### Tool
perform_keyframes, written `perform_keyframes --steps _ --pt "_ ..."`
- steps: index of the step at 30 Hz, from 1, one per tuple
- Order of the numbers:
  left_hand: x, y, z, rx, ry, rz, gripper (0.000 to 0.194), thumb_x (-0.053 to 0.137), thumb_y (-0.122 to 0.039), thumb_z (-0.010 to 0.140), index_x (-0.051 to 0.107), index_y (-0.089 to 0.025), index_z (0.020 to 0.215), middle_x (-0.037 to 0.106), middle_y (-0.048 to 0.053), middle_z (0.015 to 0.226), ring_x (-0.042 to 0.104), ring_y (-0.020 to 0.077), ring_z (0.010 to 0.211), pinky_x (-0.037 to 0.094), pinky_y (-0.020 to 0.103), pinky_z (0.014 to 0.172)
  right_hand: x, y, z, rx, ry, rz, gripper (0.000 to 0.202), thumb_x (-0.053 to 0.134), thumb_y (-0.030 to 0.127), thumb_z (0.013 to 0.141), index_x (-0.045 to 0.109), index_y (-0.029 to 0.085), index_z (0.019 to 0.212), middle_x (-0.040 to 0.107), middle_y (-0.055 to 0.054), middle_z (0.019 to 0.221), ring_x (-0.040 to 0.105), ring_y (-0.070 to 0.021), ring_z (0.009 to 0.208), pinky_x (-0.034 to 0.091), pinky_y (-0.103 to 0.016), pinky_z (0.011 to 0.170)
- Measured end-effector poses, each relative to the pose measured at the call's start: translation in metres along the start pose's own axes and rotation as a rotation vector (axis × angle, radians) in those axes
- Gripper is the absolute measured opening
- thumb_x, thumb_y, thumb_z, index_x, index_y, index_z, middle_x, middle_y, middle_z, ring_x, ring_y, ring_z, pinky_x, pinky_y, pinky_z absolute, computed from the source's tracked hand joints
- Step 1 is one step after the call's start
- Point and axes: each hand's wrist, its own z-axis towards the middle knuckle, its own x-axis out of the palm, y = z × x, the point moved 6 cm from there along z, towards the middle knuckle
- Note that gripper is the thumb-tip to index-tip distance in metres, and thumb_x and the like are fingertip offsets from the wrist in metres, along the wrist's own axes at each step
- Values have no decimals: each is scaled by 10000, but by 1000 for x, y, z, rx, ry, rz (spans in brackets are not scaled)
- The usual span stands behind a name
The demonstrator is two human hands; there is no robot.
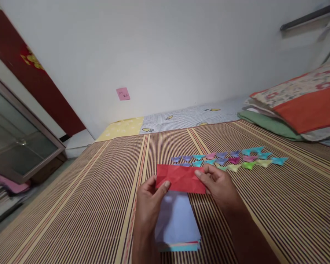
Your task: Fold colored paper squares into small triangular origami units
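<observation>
A red sheet of paper, creased and rectangular, is stretched between my two hands. Its left end is pinched by my left hand, the thumb lying on the front face. At the right end, my right hand grips the upper corner between thumb and fingers. Under and nearer than the red paper lies a stack of coloured paper with a pale blue sheet on top and pink and turquoise edges showing. Beyond my hands are rows of small folded paper pieces in blue, purple, pink, green and yellow.
Everything lies on a striped woven mat. Folded bedding is piled at the right. Along the white wall runs a checked cloth; a pink note is stuck above it. A glass-fronted cabinet stands at the left.
</observation>
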Motion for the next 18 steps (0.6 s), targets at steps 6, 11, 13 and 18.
perform_keyframes --steps 6,11,13,18 --pt "-11 5 1 58 -160 -126 272 871 -340 778 738 -160 932 756 25 844 704 160 750 569 276 751 6 -13 6 -18 -75 -22 481 883 546 697 728 224 1020 770 -86 998 717 -268 952 575 -376 824" --pt "-9 2 3 146 -121 -71 275 868 -296 783 731 -173 988 753 74 1068 723 209 996 569 284 865 35 -37 6 129 140 273 505 876 520 731 726 226 1112 807 -90 1020 768 -290 961 600 -443 873" --pt "-9 1 4 171 -122 -48 356 873 -280 774 732 -198 1090 728 88 1199 699 229 1114 561 286 915 38 -37 5 157 119 358 531 913 452 703 712 227 1140 813 -71 969 784 -263 892 608 -418 849" --pt "-14 12 11 112 -251 -228 715 927 -261 694 621 -265 1341 682 104 1332 730 202 1034 578 285 861 29 -28 5 93 -25 365 488 946 389 668 719 215 1064 805 -47 884 774 -209 772 611 -341 765"
